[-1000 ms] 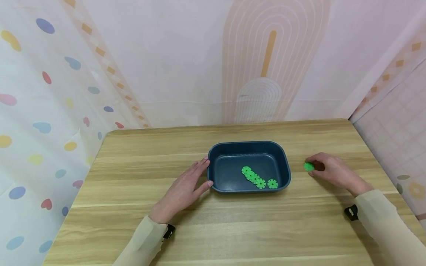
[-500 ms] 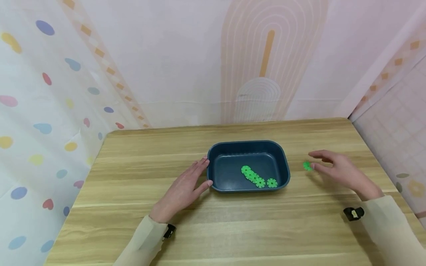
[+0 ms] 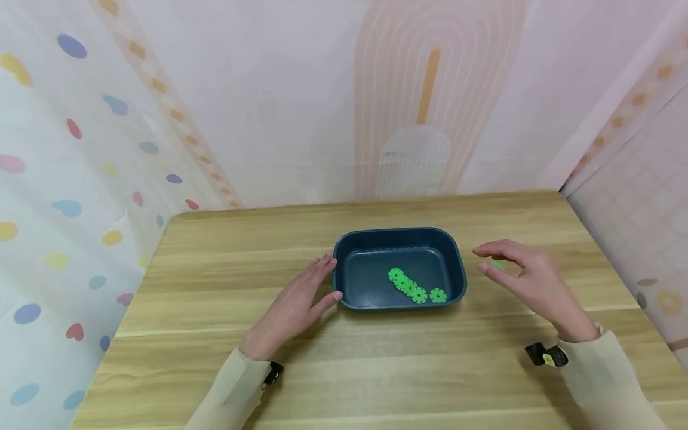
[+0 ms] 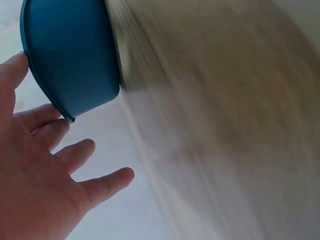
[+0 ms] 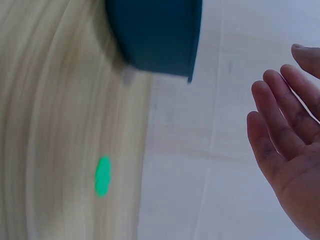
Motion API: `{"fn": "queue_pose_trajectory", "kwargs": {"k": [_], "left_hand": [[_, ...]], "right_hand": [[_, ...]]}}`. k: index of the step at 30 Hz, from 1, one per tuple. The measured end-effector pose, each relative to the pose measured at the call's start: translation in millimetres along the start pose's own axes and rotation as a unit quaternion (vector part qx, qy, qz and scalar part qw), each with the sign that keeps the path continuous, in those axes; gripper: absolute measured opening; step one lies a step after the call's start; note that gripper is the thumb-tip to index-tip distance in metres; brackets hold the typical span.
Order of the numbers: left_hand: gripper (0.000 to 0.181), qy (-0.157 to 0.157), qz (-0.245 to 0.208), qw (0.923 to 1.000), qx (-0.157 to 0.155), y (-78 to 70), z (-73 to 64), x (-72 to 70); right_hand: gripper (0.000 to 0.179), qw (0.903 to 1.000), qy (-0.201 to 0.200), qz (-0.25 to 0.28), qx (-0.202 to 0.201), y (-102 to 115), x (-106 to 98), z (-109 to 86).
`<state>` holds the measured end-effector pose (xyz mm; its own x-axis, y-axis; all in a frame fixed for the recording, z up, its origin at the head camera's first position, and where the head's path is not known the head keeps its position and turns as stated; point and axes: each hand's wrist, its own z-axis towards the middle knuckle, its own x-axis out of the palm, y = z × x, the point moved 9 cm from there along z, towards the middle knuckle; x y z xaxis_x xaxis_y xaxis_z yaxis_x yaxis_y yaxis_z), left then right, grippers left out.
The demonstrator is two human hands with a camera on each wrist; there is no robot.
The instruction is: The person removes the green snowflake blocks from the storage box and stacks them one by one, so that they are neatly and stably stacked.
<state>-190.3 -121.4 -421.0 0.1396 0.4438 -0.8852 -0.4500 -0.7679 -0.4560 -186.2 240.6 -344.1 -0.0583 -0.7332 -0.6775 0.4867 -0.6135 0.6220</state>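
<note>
A dark blue rectangular tray (image 3: 352, 301) stands on the table, holding several green notched plastic discs (image 3: 419, 295) in an overlapping row, plus a single one (image 3: 438, 295) beside them. My left hand (image 3: 292, 307) rests on the tray's left end, fingertips and thumb at the rim; the left wrist view shows the fingers (image 4: 75, 152) spread. To the right of the tray my right hand (image 3: 529, 278) hovers with nothing in its grasp, thumb and fingers apart. Under it a green disc (image 5: 102, 176) lies on the table, mostly hidden by the hand in the head view.
The wood-grain table (image 3: 242, 251) spreads out on both sides of the tray. Behind it hangs a pale patterned cloth (image 3: 301, 119), with a dotted cloth (image 3: 70, 251) along the left side.
My right hand let go of the green disc on the table, rose with fingers spread, then shifted left toward the tray. My left hand and the discs in the tray stayed put.
</note>
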Motion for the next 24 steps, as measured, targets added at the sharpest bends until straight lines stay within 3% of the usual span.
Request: {"fn": "queue_pose_trajectory", "kwargs": {"k": [8, 15, 24], "left_hand": [[0.071, 0.007, -0.01, 0.9999, -0.01, 1.5, 0.0, 2.0], [0.069, 0.007, -0.009, 0.9999, -0.011, -0.9, 0.1, 0.9], [0.067, 0.002, -0.019, 0.9997, -0.011, -2.7, -0.6, 1.0]], "right_hand": [[0.026, 0.9995, 0.014, 0.029, -0.009, 12, 26, 6.3], [0.026, 0.9973, 0.061, 0.023, -0.034, 20, 62, 15.7], [0.03, 0.9909, 0.132, 0.027, -0.002, 17, 95, 28.6]]}}
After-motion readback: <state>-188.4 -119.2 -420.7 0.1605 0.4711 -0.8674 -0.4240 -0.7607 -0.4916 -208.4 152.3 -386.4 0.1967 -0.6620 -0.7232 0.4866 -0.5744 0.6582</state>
